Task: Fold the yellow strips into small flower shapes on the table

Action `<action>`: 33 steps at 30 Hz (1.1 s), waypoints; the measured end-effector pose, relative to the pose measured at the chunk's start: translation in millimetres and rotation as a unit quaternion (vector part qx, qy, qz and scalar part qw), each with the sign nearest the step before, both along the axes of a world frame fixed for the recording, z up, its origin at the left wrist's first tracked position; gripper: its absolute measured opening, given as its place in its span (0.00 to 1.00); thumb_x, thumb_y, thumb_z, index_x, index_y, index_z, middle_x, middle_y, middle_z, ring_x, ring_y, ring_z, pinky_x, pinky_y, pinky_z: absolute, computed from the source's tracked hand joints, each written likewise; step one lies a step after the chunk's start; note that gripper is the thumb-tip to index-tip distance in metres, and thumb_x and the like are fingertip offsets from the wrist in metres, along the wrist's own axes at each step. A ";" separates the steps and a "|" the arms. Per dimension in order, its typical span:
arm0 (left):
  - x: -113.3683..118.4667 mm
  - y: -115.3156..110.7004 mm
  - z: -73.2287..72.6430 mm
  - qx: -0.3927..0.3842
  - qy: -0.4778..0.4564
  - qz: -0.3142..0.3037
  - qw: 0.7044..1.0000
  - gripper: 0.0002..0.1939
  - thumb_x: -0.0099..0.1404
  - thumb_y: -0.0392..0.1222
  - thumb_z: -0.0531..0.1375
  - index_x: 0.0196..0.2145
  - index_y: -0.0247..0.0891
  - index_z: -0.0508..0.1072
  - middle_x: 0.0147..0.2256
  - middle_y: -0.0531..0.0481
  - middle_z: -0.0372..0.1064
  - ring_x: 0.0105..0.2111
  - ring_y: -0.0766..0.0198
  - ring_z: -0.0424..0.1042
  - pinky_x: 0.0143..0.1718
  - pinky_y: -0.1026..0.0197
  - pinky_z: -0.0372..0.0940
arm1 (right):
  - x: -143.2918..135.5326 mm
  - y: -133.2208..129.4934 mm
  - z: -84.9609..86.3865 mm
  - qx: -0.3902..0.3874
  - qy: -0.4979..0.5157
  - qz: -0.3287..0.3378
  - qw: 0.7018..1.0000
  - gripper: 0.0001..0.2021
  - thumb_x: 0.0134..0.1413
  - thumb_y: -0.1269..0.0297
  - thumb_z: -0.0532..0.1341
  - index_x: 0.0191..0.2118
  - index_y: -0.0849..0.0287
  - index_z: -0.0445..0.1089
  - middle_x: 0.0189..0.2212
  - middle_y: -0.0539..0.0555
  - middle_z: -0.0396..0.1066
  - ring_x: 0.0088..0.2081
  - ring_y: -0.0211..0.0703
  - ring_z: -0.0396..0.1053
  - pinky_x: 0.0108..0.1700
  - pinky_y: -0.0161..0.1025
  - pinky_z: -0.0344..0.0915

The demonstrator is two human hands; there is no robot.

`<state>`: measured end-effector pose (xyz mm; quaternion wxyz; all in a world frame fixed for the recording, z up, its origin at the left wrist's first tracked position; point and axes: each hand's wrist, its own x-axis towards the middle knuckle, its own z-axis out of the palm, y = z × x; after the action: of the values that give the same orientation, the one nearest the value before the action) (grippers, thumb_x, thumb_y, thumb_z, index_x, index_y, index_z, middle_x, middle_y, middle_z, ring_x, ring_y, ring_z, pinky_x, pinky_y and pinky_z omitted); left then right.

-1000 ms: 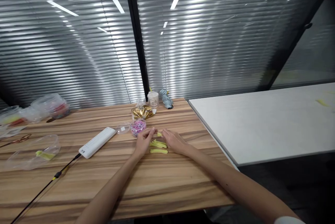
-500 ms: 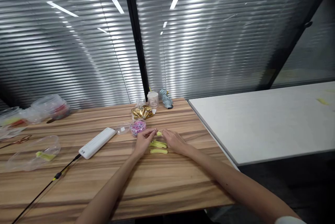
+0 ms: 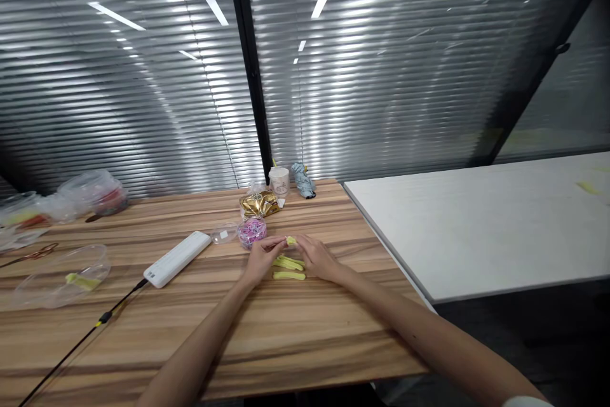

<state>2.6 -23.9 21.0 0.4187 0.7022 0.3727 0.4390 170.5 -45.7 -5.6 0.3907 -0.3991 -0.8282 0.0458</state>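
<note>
My left hand (image 3: 260,261) and my right hand (image 3: 319,258) meet over the wooden table, fingertips pinched around a small yellow piece (image 3: 291,240). Its exact kind is too small to make out, and the fingers cover part of it. Just below the fingers lie yellow strips (image 3: 288,263), close together, with one more yellow strip (image 3: 289,275) parallel and nearer to me. Beside my left fingertips stands a round clear tub (image 3: 251,233) filled with small pink and purple bits. Its clear lid (image 3: 223,233) seems to lie to the left.
A white power bank (image 3: 177,259) with a black cable lies left. Behind the tub are a gold packet (image 3: 260,204), a white cup (image 3: 279,181) and a grey-blue wrapper (image 3: 304,180). Far left are scissors (image 3: 40,253), plastic containers (image 3: 90,191) and a clear container (image 3: 102,261).
Both hands have drawn slightly closer together around the small yellow piece, which has shifted up a little. The strips, tub and other things lie where they were.
</note>
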 end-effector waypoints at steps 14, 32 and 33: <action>-4.3 6.8 -5.7 0.014 0.025 0.016 0.999 0.12 0.51 0.43 0.61 0.32 0.34 0.75 0.35 0.44 0.73 0.37 0.57 0.71 0.42 0.56 0.65 | -7.3 -2.2 12.4 -0.217 0.271 0.111 0.931 0.15 0.55 0.55 0.51 0.39 0.59 0.67 0.37 0.55 0.69 0.38 0.42 0.64 0.40 0.38 0.59; -5.9 6.8 0.2 0.109 0.081 0.017 0.991 0.09 0.55 0.41 0.57 0.32 0.36 0.75 0.34 0.45 0.73 0.35 0.59 0.72 0.39 0.57 0.66 | -4.3 -2.0 17.3 -0.484 0.477 0.206 0.705 0.15 0.43 0.54 0.62 0.30 0.62 0.64 0.19 0.44 0.50 0.19 0.29 0.40 0.21 0.33 0.34; -5.6 6.8 -0.2 0.107 0.082 0.019 0.991 0.09 0.55 0.41 0.57 0.32 0.36 0.75 0.34 0.45 0.73 0.34 0.59 0.72 0.38 0.57 0.66 | -4.1 -2.0 17.2 -0.484 0.476 0.210 0.703 0.15 0.44 0.54 0.62 0.30 0.62 0.64 0.19 0.44 0.50 0.19 0.29 0.40 0.21 0.33 0.34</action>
<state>-3.0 -17.0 20.8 0.3006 0.7696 0.3697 0.4250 166.4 -47.7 11.6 0.4663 -0.2738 -0.4583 0.7054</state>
